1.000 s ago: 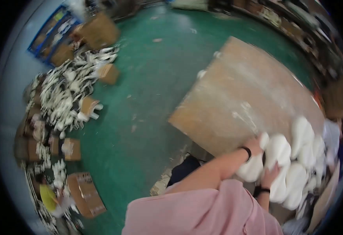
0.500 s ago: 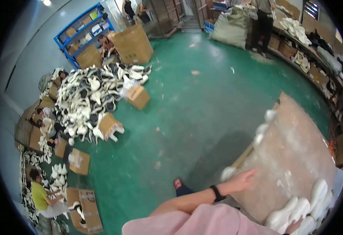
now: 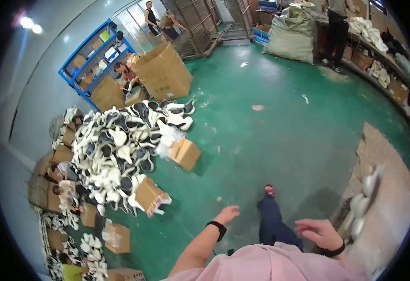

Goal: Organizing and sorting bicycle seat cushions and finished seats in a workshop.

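Apparently mid-stride, left hand point(image 3: 226, 215) and right hand point(image 3: 321, 234) are hanging loosely open (each grip holding nothing visible); grasping the white pieces point(image 3: 360, 207) at right would call for reaching.

Three white, smooth-looking, rounded pieces point(image 3: 360, 206) lie in an uneven row along the left edge of the brown-topped table point(image 3: 395, 225), at the right side of the view, one beyond another and set close together. The farthest appears broadest and has a greyish blur along its upper right side; the nearer two show as bulging, rounded ends, their full outlines partly hidden and too blurred to confirm shape or surface condition. All three are unheld, the right hand point(image 3: 312, 230) being nearest, apart from them and to their left.
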A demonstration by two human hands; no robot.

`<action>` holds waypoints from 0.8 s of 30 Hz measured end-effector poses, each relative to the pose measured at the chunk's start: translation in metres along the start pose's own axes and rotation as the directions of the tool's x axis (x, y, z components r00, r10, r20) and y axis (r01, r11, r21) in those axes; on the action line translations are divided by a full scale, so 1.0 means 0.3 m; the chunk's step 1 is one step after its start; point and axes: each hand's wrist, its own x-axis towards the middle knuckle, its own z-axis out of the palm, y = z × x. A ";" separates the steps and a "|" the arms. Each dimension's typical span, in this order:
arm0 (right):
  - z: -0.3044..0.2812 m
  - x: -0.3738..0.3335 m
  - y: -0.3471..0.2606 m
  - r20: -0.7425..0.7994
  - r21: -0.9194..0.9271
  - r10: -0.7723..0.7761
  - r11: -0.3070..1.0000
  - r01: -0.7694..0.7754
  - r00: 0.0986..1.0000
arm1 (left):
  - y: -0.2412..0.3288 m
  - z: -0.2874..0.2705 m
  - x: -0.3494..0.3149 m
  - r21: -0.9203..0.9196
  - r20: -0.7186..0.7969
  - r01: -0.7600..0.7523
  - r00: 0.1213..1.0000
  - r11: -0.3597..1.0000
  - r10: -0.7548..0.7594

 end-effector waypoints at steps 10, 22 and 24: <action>-0.413 1.775 -0.248 0.365 -0.480 -0.224 0.786 0.389 0.903 | -0.383 -0.697 0.002 -0.764 -0.174 0.423 0.592 0.488 -0.787; -0.153 3.783 -0.370 0.815 -0.572 0.255 0.492 0.656 0.520 | -0.452 -1.056 1.200 -0.772 -0.404 0.096 0.689 0.628 -0.602; -0.115 4.112 -0.360 0.862 -0.507 0.297 0.538 0.674 0.411 | -0.370 -1.125 1.298 -0.802 -0.450 0.039 0.618 0.596 -0.645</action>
